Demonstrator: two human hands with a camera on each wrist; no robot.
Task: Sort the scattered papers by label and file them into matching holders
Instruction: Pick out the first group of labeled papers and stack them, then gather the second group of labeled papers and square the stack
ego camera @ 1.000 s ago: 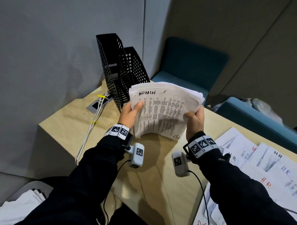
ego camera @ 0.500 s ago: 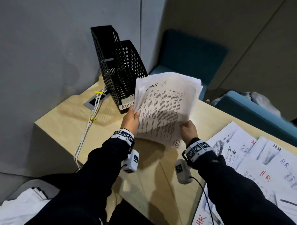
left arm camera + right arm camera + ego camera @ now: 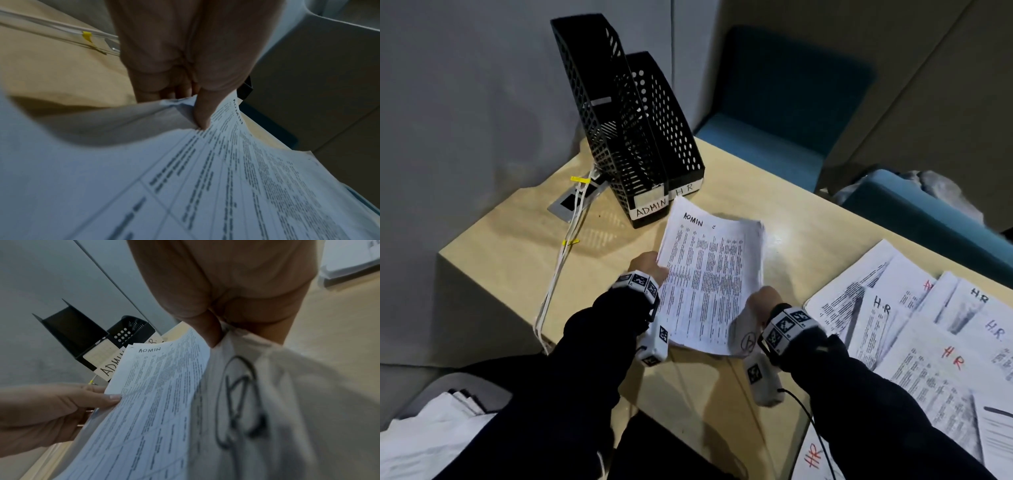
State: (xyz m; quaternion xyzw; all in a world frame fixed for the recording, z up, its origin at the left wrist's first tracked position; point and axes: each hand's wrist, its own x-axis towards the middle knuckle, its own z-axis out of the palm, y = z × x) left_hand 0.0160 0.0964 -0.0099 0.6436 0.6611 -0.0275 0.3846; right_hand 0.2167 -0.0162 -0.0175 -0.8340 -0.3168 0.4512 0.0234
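Lowered since earlier, ADMIN stack point(image 3: 714, 281) is pinched by both hands point(image 3: 645, 267) point(image 3: 762, 301); insertion into ADMIN holder point(image 3: 616, 137) is judged next

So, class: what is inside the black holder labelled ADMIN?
Through the mesh of the ADMIN holder no papers show. Its floor is hidden. The ADMIN stack is in both hands, outside it.
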